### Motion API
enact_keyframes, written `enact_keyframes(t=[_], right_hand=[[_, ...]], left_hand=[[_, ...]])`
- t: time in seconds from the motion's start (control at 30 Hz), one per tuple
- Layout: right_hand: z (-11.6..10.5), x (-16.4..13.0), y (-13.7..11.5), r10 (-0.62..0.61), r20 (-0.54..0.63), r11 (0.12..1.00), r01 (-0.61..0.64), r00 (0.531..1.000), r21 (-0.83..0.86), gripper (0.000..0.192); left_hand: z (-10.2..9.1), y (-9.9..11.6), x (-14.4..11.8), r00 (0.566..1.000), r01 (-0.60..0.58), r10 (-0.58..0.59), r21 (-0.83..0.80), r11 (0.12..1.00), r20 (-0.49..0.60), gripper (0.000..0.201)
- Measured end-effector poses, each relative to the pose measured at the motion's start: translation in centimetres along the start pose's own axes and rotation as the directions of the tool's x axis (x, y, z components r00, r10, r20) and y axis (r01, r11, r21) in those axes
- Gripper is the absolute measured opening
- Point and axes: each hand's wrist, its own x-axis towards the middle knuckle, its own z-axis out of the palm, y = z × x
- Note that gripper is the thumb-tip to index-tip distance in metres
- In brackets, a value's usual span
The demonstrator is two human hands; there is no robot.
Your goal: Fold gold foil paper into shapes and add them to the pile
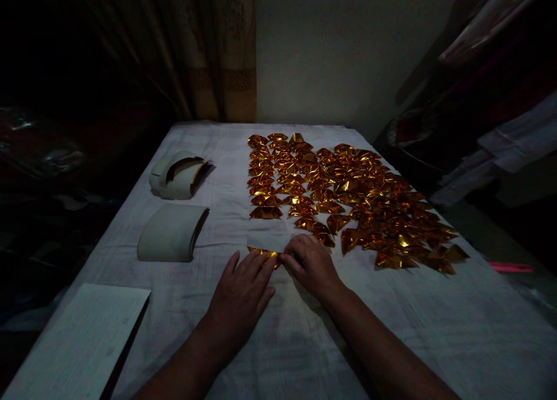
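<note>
A sheet of gold foil paper [266, 243] lies partly folded on the table, its pale back showing along the far side and a gold strip along the near side. My left hand [241, 295] rests on the near edge of this sheet, fingers stretched out and flat. At the sheet's right end my right hand [311, 265] has its fingers bent together, gripping the paper's edge. Just beyond both hands, many folded gold foil pieces [266, 213] sit in rows, and more lie in a denser spread [391, 214] to the right. My fingers hide part of the sheet.
Curved stacks of pale-backed paper [172, 235] stand on the left, with another looser stack [178, 177] behind. A flat white pad or folder [82, 336] lies at the near left. Pale cloth covers the table [418, 330]. Beyond its right edge is a pink object [511, 267].
</note>
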Motion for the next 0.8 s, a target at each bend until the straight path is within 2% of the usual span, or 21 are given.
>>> enact_keyframes(t=[0.5,0.8], right_hand=[[0.51,-0.19,-0.84,0.036,-0.055,0.993,-0.042,0.998,-0.11,0.013],[0.49,-0.2,-0.74,0.044,-0.051,0.994,-0.048,0.998,-0.097,0.013]], left_hand=[[-0.06,0.3,0.38,0.999,0.02,-0.02,0.01,1.0,0.034,0.041],[0.06,0.38,0.29,1.0,0.008,-0.008,0.019,1.0,0.019,0.04]])
